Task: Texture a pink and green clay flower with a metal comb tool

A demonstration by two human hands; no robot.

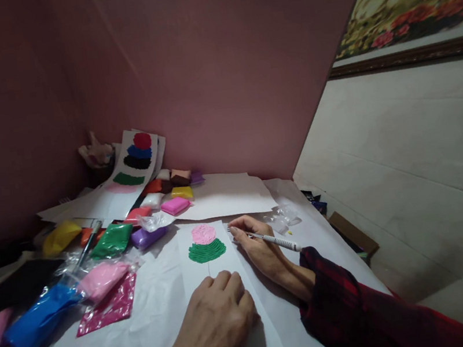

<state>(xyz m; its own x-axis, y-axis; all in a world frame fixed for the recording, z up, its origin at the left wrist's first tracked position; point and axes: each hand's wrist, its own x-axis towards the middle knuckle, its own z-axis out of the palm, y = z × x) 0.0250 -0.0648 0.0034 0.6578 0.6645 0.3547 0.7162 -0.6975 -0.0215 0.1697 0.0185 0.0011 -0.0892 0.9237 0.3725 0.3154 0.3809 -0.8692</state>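
A white paper sheet [192,270] bears a pink textured circle [203,234] above a green textured fan shape [207,251], with a thin line running down from the green. My left hand [219,316] rests on the lower part of this sheet, its fingers curled under; anything beneath them is hidden. Beside the sheet's right edge, my right hand [261,248] is closed around a slim pen with a striped grip [280,242]. The pen's tip points left, near the pink circle, and appears apart from it.
Colourful clay packets, among them a green packet [112,240] and a blue packet [42,322], lie on the left. Behind leans another sheet with coloured shapes [136,159]. Clear plastic bits [284,216] lie beyond my right hand. A pink panel [208,83] stands behind the table.
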